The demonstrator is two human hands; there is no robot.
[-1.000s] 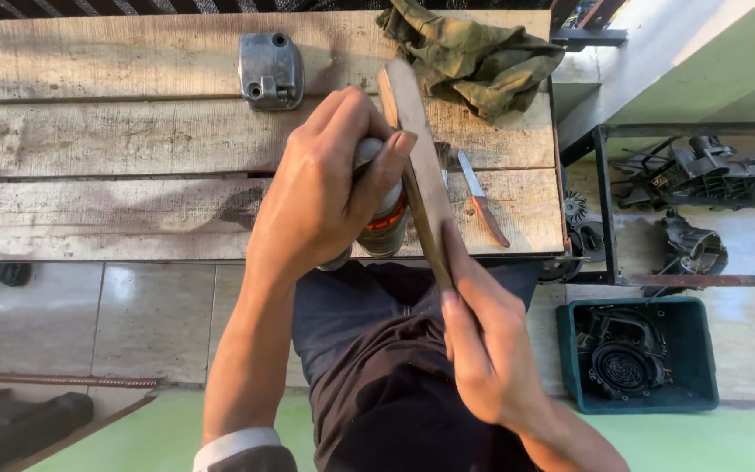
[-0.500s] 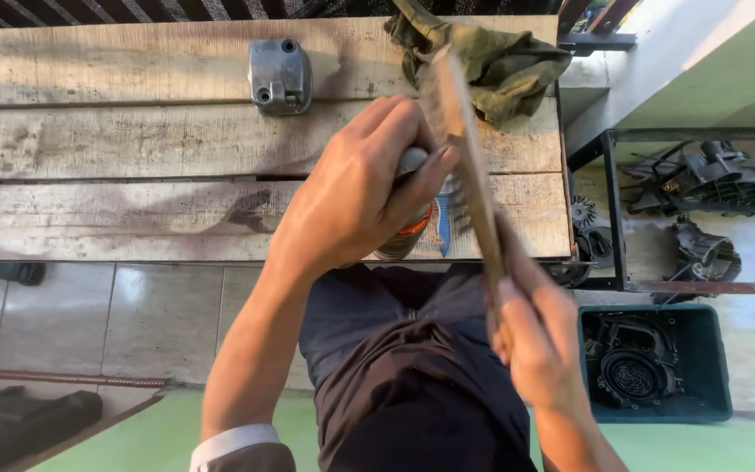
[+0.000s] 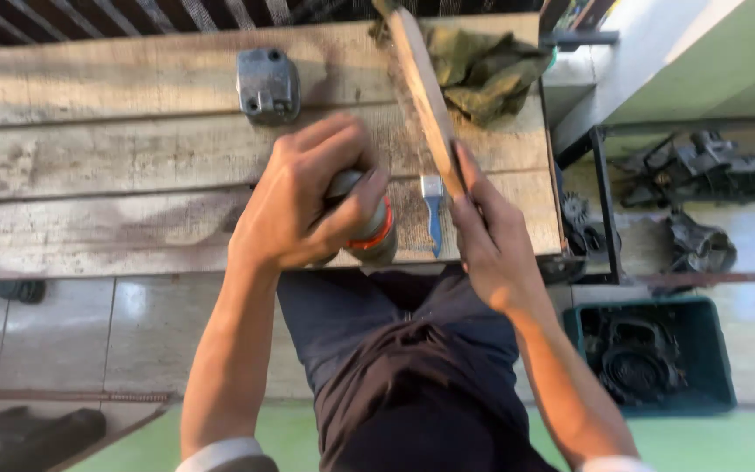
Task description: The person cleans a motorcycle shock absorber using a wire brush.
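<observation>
Wooden brush (image 3: 425, 96) in right hand (image 3: 491, 240), left hand (image 3: 303, 205) gripping cylinder (image 3: 367, 229) past bench edge (image 3: 89, 262)

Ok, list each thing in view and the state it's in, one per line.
Left hand: closed around a grey cylinder part.
Right hand: gripping a wooden-handled brush, tilted up off the bench.
Metal cover: lying flat on the wooden bench.
Green rag: crumpled.
Small blue brush: lying flat.
Green crate: holding dark parts.

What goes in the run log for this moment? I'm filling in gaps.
left hand: grips metal part | right hand: holds wooden brush | bench: metal cover, green rag, small blue brush
</observation>
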